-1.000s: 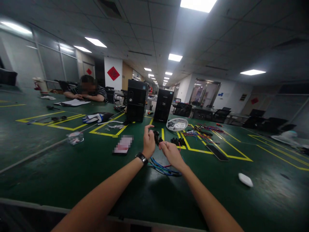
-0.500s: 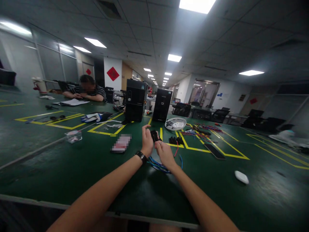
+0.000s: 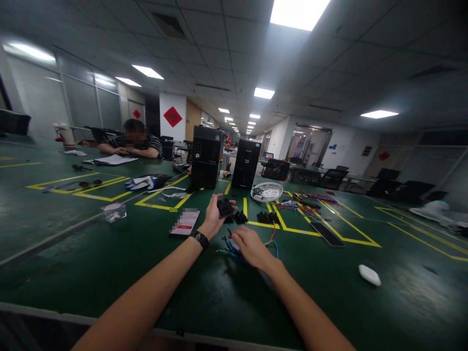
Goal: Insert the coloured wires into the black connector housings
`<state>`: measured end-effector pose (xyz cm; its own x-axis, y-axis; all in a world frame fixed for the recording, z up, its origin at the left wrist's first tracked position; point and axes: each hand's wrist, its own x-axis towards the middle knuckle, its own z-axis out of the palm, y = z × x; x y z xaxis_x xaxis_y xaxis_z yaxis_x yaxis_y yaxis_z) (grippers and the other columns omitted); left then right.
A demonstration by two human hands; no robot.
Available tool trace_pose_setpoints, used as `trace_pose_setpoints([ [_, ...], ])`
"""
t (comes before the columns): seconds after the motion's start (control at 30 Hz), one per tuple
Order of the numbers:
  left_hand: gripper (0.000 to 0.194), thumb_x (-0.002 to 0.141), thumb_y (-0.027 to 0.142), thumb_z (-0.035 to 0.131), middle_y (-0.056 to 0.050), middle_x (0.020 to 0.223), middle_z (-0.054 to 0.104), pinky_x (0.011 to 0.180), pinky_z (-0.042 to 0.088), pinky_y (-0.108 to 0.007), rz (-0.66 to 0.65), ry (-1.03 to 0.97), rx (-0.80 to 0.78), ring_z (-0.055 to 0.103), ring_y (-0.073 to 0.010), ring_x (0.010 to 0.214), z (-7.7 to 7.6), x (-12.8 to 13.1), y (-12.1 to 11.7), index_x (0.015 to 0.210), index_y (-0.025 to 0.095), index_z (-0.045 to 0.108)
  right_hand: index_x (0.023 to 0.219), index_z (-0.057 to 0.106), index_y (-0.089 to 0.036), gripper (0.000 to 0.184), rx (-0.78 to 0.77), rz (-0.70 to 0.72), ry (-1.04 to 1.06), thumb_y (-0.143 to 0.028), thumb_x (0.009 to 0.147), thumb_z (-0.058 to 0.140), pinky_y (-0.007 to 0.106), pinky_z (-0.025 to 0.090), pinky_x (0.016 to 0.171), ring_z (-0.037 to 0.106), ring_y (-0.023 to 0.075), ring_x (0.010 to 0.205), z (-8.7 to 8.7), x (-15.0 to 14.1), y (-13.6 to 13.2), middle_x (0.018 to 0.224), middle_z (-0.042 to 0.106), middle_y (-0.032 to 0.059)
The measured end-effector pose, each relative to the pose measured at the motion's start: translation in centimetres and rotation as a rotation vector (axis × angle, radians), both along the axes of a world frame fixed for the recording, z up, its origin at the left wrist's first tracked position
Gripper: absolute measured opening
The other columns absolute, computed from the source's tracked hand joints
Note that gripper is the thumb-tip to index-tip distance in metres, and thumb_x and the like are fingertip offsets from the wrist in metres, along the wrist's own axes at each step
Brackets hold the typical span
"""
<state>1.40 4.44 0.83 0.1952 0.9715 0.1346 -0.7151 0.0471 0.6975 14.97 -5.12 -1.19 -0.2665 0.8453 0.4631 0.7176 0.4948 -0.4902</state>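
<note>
My left hand [image 3: 212, 219], with a dark watch on the wrist, holds a black plastic block [image 3: 225, 207] above the table, palm turned up. Lower and to the right, my right hand [image 3: 252, 246] has its fingers pinched together. A thin dark piece [image 3: 229, 233] shows at its fingertips, too small to name. Beneath that hand lies a bundle of blue and green wires [image 3: 234, 252], partly covered by it. Just past the block sits a small black part [image 3: 240, 217]. To its right is a black terminal-like part [image 3: 267, 217] with a red wire.
Two black computer towers [image 3: 207, 158] stand ahead. A white basket [image 3: 267, 192], coloured wires [image 3: 310, 207], a dark phone-like slab [image 3: 326, 234] and a white case [image 3: 369, 275] lie right. A pixelated phone [image 3: 185, 222], gloves [image 3: 142, 183] and a clear bag [image 3: 114, 213] are left. Another person [image 3: 135, 144] sits across.
My right hand has come away from the black block, down toward the wires. My left hand has shifted slightly left and lower, turning palm up with the block still in it.
</note>
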Motion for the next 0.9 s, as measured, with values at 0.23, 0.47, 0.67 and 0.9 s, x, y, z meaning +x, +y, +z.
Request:
trace_pose_setpoints([
  [0.23,0.03,0.093,0.043,0.038,-0.003,0.074,0.062,0.057,0.05,-0.028,-0.113,0.165,-0.073,0.062,-0.0143,0.057,-1.0,2.0,-2.3,0.108,0.019,0.047,0.129,0.045,-0.019,0.052,0.324,-0.173,0.077,-0.011,0.078,0.056,0.043,0.035,0.105,0.042,0.0243,0.123,0.4,-0.2,0.1,0.129,0.047,0.0124],
  [0.47,0.034,0.093,0.046,0.034,-0.006,0.091,0.061,0.074,0.048,-0.028,-0.113,0.402,0.075,0.06,-0.0157,0.084,-2.1,2.7,-3.0,0.105,0.018,0.05,0.135,0.042,-0.026,0.063,0.263,-0.063,-0.055,-0.017,0.077,0.065,0.045,0.036,0.104,0.046,0.0253,0.122,0.3,2.1,1.1,0.13,0.053,0.0082],
  [0.67,0.026,0.092,0.036,0.04,-0.008,0.096,0.06,0.09,0.04,-0.037,0.169,1.075,0.77,0.053,-0.0207,0.097,-3.0,2.5,-4.2,0.104,0.018,0.054,0.127,0.051,-0.015,0.056,0.112,-0.319,-0.231,-0.013,0.073,0.065,0.04,0.038,0.1,0.05,0.0254,0.115,0.8,7.9,6.5,0.122,0.055,0.0138],
  [0.9,0.035,0.085,0.046,0.052,-0.009,0.099,0.059,0.079,0.045,-0.035,0.078,1.501,1.457,0.053,-0.0234,0.095,-4.2,3.0,-7.0,0.105,0.018,0.056,0.134,0.047,-0.018,0.063,-0.165,-0.295,-0.565,-0.019,0.074,0.064,0.042,0.034,0.1,0.045,0.0293,0.122,0.2,9.3,10.7,0.13,0.053,0.0142],
])
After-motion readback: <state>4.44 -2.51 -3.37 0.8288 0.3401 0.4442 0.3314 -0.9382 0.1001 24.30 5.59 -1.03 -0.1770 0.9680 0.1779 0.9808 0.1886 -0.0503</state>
